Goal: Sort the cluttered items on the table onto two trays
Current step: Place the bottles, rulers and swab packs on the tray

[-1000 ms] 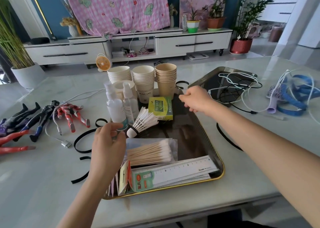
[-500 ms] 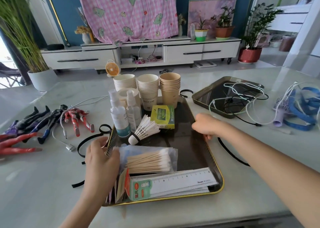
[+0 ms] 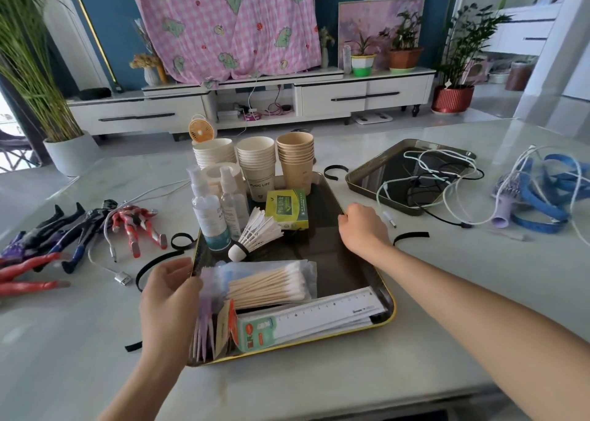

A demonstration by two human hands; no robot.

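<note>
Near tray (image 3: 388,316): dark, gold-rimmed, centre of frame, long axis running from lower frame toward upper centre. Holds three stacks of paper cups (image 3: 257,161), two spray bottles (image 3: 209,211), green box (image 3: 287,209), shuttlecock (image 3: 255,235), bagged cotton swabs (image 3: 268,285), packaged ruler (image 3: 313,320).

Left hand (image 3: 170,296): at the tray's left rim, lower-centre-left of frame; fingers curled over the rim edge, gripping it. Forearm rises from the bottom edge.

Right hand (image 3: 362,229): at the tray's right rim, centre-right of frame, farther up the rim than the left; fingers closed on the edge. Forearm extends in from lower right.

Far tray (image 3: 360,177): upper right, well apart from both hands, nearer the right; holds white and black cables (image 3: 427,177).

Unsorted on the surface (image 3: 319,385): action figures (image 3: 79,229) at left, nearer the left hand; blue cord bundle (image 3: 549,197) at far right; black straps (image 3: 410,237) beside the near tray.

Judgement: both hands set to shift or square the near tray.
</note>
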